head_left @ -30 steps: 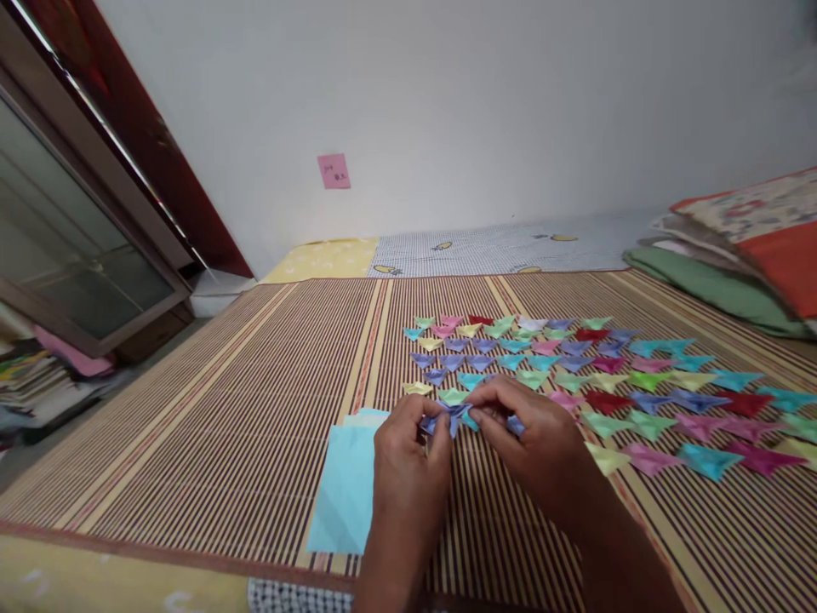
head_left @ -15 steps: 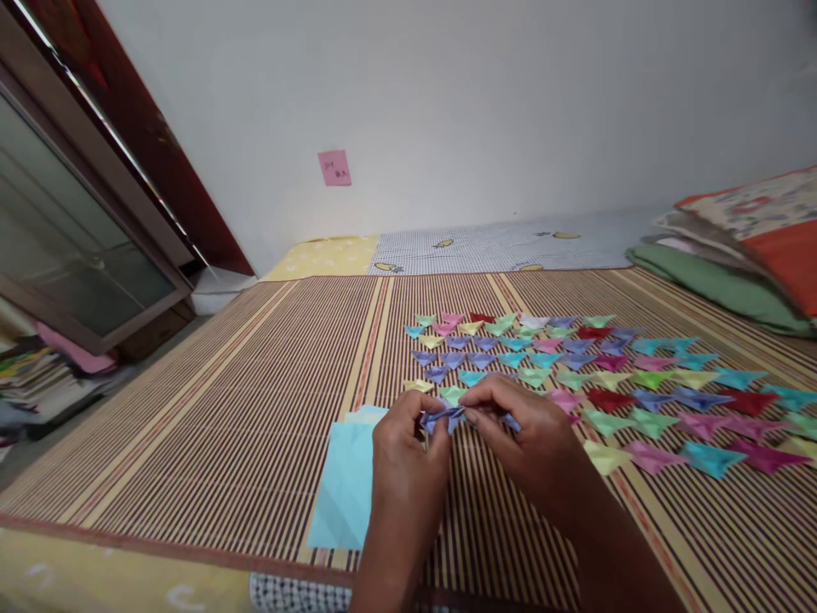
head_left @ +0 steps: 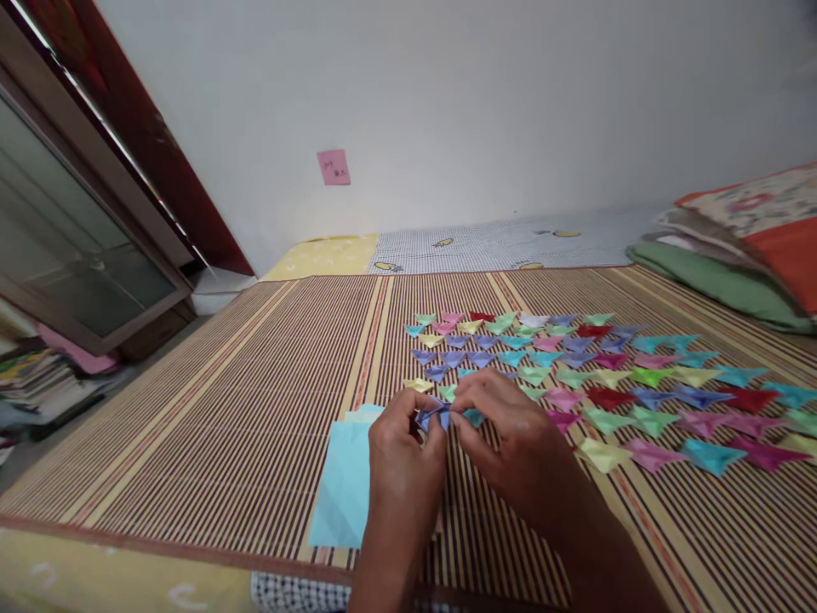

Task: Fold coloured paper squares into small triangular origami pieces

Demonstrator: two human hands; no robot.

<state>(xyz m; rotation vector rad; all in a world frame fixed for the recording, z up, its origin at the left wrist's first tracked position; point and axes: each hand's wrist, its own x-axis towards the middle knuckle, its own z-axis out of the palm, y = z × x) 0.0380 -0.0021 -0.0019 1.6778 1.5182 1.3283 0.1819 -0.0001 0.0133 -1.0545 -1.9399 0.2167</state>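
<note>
A small folded piece of purple paper (head_left: 435, 415) is held between my two hands, above the striped mat. My left hand (head_left: 407, 451) pinches its left side between thumb and fingers. At its right end, the thumb and fingertips of my right hand (head_left: 504, 426) close on the paper. Part of the piece is hidden by the fingers. Under and left of my left hand lies a stack of light blue paper sheets (head_left: 341, 485), with a pale yellow edge showing at its top. Beyond and right of my hands, rows of folded paper shapes (head_left: 603, 455) in many colours lie on the mat.
The bamboo-striped mat (head_left: 210, 426) covers the bed. Pillows (head_left: 721, 285) and folded cloth are piled at the far right. A pink note (head_left: 334, 167) sticks to the white wall. At left stand a glass-panelled cabinet door (head_left: 82, 230) and a pile of books (head_left: 38, 375).
Both hands have shifted slightly left with the purple paper. My right fingers have moved inward along it, closer to my left hand.
</note>
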